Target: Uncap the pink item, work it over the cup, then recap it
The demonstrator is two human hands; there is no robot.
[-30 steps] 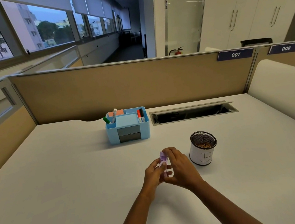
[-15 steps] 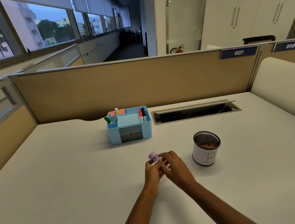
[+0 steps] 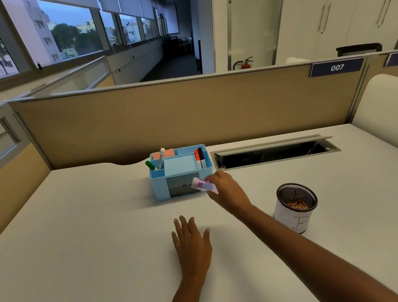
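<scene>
Two hands show in the head view, and only one of them carries something. Your right hand (image 3: 225,190) reaches forward and pinches the pink item (image 3: 203,185) between fingers and thumb, just in front of the blue organizer (image 3: 180,172); the item is in the air, tilted, with one end pointing to the left. Your left hand (image 3: 191,242) lies low over the table (image 3: 78,241) with the fingers spread and nothing in it; whether the palm touches the surface, I cannot tell. The cup (image 3: 297,207), a mesh cup with a white wrap, stands well apart to the right of the item, beside your right forearm. I cannot see if the cap is on or off, because the item is small and partly covered by the fingers. Some brown bits lie inside the cup, so I judge that the work over it may be already done and the item is perhaps going back to the organizer, but this is only a guess. For moving, the table is wide and bare on the left and in front of you. On the right, mind the cup close to your forearm, and behind it the open cable slot (image 3: 273,153) in the table.
</scene>
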